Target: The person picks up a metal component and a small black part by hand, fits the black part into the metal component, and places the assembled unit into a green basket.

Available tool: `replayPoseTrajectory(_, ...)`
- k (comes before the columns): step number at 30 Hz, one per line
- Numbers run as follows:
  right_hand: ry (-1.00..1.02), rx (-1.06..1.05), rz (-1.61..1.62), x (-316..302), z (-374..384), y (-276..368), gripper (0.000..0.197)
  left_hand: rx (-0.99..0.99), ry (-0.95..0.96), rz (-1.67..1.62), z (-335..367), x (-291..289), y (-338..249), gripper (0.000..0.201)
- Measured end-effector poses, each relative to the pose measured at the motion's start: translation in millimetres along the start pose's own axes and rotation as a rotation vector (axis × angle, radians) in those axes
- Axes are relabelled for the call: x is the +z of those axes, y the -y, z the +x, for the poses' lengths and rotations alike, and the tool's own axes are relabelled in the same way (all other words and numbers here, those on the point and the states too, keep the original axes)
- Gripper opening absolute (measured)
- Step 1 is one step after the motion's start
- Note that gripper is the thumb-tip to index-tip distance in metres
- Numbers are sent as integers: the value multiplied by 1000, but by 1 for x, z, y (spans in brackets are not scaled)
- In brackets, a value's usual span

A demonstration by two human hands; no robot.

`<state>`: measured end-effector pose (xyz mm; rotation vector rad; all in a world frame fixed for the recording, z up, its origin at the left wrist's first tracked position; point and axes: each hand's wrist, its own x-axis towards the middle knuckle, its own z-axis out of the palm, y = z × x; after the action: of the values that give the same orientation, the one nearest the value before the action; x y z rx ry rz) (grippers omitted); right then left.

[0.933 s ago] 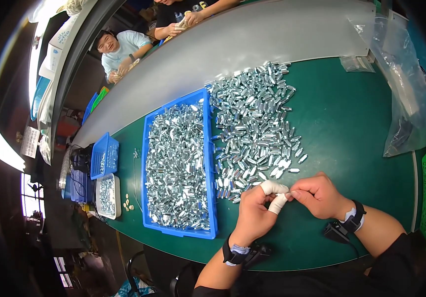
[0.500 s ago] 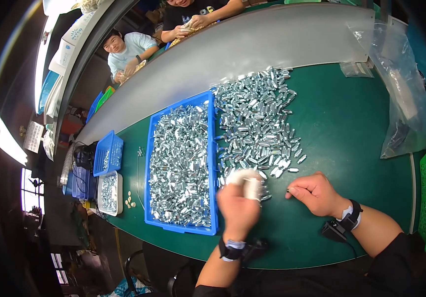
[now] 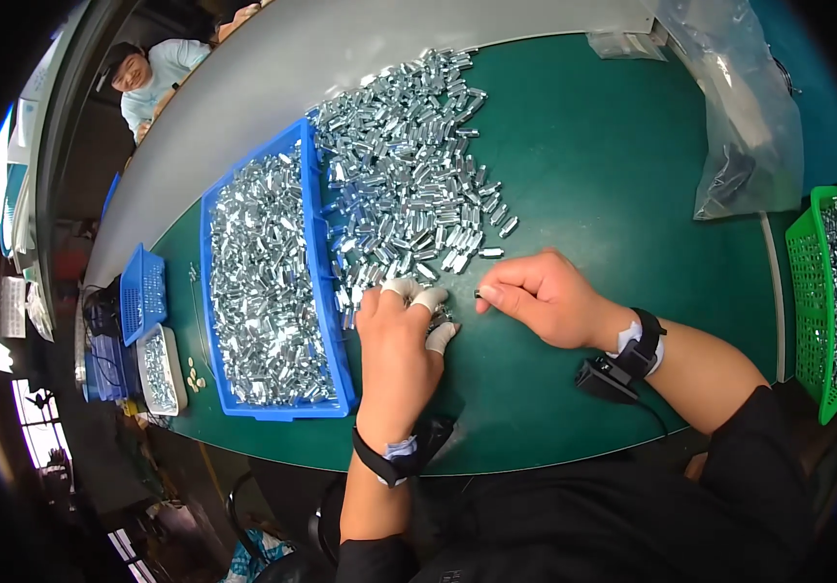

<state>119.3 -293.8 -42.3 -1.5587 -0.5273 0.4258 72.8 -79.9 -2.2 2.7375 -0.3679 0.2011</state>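
Observation:
My left hand [image 3: 399, 340], with white covers on several fingertips, is at the near end of a loose pile of shiny metal pieces [image 3: 409, 175]. Its fingers curl round a few of these short, ridged cylinders, partly hidden under the hand. To the right, my right hand [image 3: 549, 299] is held just off the pile, thumb and forefinger pinched together. A tiny dark tip shows between them, too small to name. Left of the pile stands a blue tray [image 3: 326, 282] filled with the same kind of metal pieces.
A green basket [image 3: 807, 291] of small metal parts stands at the far right. A clear plastic bag [image 3: 749, 126] hangs at the back right. On the left are a small blue basket [image 3: 151, 291] and a white tray [image 3: 173, 369]. A co-worker sits beyond the grey partition [image 3: 243, 97].
The whole view has shifted, so the table appears farther left and higher. My left hand, blurred before, now has its fingers down among the metal pieces. My right hand keeps its pinch.

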Motion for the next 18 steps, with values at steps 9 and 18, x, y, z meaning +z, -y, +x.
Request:
replayPoseTrajectory(9,-23,-62,-29,4,-4,9,23,107,-55,-156,9,1,-3,23)
replayPoseTrajectory(18,-33,-9,-49,1,-7,10,21,-279,-128,-960,3,18,-14,13)
